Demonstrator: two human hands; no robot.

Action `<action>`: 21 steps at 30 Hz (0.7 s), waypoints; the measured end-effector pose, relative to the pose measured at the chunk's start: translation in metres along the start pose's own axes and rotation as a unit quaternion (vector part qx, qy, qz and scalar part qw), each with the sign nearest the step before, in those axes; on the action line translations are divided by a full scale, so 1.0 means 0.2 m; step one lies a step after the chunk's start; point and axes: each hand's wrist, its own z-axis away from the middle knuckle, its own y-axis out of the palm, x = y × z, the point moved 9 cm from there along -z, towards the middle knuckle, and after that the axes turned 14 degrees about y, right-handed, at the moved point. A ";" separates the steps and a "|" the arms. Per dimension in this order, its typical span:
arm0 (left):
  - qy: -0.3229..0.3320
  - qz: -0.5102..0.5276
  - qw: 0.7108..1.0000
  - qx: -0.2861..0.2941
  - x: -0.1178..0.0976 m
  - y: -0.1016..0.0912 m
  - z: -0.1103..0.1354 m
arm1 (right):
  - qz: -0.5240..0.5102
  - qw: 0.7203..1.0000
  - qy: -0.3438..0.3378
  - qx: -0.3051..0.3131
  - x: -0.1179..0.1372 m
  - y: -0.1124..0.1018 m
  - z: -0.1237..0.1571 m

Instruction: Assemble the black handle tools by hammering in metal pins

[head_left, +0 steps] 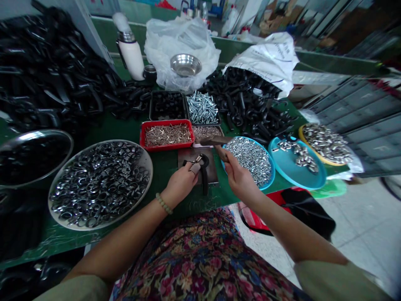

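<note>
My left hand, with a beaded bracelet at the wrist, is closed on a black curved plastic part. The part's ring-shaped end and a small shiny metal piece show at the fingertips. Beneath them lies a flat metal plate on the green table. My right hand grips the short wooden handle of a hammer, whose head is raised just beyond the plate. Whether a pin sits in the black part I cannot make out.
Behind the plate stand a red tray of pins and a tray of screws. A wide bowl of metal rings is at left. Blue trays of small metal parts are at right. Black parts pile up behind.
</note>
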 end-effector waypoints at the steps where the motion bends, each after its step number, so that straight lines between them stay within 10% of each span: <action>1: -0.001 0.002 1.000 0.002 0.00 0.00 0.00 | 0.000 1.000 -0.003 -0.006 0.01 -0.01 0.00; 11: -0.013 0.019 1.000 -0.006 0.00 0.01 0.02 | 0.039 0.998 -0.001 0.043 -0.03 0.04 -0.01; 15: -0.041 0.067 0.994 -0.075 0.11 -0.14 0.02 | -0.017 1.000 -0.001 0.019 0.00 -0.01 0.07; 18: -0.052 0.050 0.982 -0.175 0.25 -0.36 -0.12 | 0.009 0.998 -0.001 0.066 0.01 0.06 0.13; 21: 0.007 -0.017 0.993 -0.119 0.27 -0.39 -0.45 | 0.039 0.994 0.016 0.101 -0.02 0.13 0.15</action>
